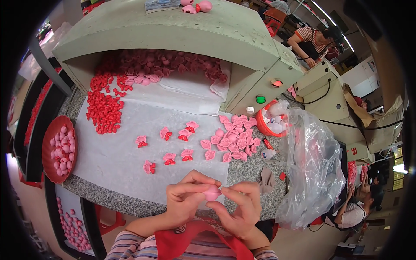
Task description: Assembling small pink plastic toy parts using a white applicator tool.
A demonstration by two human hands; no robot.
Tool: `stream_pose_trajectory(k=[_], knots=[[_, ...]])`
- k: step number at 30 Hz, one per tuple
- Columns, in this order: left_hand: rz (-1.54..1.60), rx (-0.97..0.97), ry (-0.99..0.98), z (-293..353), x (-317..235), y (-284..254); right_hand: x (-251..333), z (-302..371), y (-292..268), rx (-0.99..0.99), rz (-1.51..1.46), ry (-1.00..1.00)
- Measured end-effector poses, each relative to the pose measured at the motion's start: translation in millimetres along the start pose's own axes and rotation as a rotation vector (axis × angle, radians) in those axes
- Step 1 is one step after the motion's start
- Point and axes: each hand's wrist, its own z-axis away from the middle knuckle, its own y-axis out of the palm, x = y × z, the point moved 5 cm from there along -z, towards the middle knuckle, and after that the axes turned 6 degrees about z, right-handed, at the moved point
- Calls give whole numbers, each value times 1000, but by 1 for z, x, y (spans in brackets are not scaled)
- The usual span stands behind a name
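Near edge: we've got one pink piece (212, 193) up between both hands, just above the near edge of the white sheet (108, 162). Left hand (186, 200) pinches it, thumb against fingers; right hand (241, 209) has thumb and fingertips on its right side, but we can't tell if they grip. Beyond, on the sheet: seven pink-and-red pieces (169, 158), which we'd judge done or part done. Left: one red basket (46, 158) of rounded pink pieces (64, 147), too heaped to count. Right: loose pink parts (234, 138), roughly a few dozen, overlapping, no red on them that we can see. Far left: red parts (104, 108), well over a hundred, no exact count. Farthest: one grey-green box (169, 26) with more pink parts heaped inside, uncountable. Our read: early in this stock, seven laid out, one in hand, most loose parts left.
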Motion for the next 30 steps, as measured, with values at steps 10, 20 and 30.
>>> stream_pose_trajectory(k=[10, 20, 30], knots=[[96, 14, -37, -2, 4, -1, -8, -7, 0, 78, -55, 49], [149, 22, -70, -3, 3, 1, -5, -9, 1, 77, -162, 78], [251, 52, -122, -9, 7, -1, -6, -10, 3, 35, -200, 73]])
